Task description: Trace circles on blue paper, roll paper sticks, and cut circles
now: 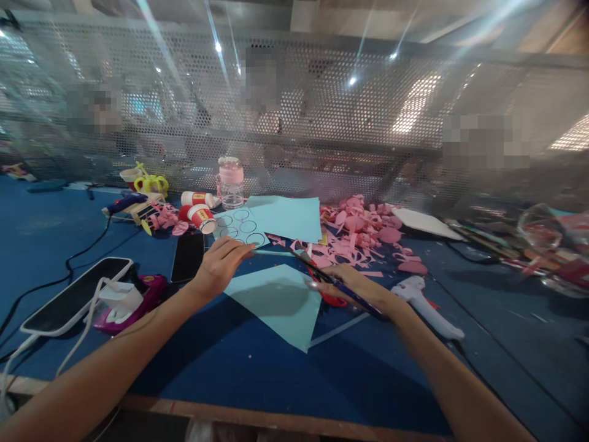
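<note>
My left hand (pixel 221 261) is closed in a pinch on the edge of a light blue paper with drawn circles (pixel 239 226). My right hand (pixel 346 283) is closed around a dark blue pen (pixel 354 296) that points up-left. It rests over red scissors (pixel 332 298). Between both hands lies a light blue paper sheet (pixel 276 304), flat on the blue table (pixel 257 368).
A black phone (pixel 188 256), red-white paper cups (pixel 201 216), a clear bottle (pixel 230 182), another blue sheet (pixel 288 216), pink paper scraps (pixel 368 236), a white glue gun (pixel 426 304), a tablet (pixel 76 294) and a purple tool (pixel 133 301) lie around. Mesh screen behind, people beyond.
</note>
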`<state>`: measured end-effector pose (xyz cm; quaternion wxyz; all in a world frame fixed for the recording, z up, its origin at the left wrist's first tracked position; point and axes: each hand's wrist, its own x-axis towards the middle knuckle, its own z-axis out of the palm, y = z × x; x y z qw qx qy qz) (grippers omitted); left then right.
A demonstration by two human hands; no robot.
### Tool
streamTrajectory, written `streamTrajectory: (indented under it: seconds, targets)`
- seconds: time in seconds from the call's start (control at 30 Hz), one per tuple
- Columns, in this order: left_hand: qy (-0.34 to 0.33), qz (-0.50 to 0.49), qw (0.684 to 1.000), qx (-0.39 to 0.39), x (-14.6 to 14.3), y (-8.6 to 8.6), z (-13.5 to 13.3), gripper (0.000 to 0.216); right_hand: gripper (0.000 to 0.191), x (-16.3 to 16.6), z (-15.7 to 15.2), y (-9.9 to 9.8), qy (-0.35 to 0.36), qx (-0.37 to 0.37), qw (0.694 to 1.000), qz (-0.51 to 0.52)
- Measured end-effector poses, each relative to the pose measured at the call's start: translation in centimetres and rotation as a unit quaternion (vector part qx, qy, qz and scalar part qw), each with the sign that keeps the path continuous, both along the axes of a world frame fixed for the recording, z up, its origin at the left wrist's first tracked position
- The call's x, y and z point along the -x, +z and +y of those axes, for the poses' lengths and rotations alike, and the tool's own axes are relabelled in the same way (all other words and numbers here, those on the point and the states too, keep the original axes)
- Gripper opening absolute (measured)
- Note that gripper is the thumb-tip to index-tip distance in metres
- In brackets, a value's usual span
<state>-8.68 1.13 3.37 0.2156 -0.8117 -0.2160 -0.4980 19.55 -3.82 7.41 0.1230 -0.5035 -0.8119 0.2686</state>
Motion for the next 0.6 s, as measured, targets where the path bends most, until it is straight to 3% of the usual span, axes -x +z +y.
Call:
streamTrajectory:
  seconds: [0.3, 0.6]
  targets:
    - [-0.006, -0.001, 1.0, 0.007, -0.01, -0.01, -0.04, 0.022, 0.044, -0.12, 0.21, -0.43, -0.002, -0.025, 1.0, -0.004]
    - [-0.009, -0.005, 1.0, 0.011, 0.21, 0.28, 0.12, 0.028, 0.041, -0.62, 0.45, -0.64, 0.011, 0.028, 1.0, 0.005]
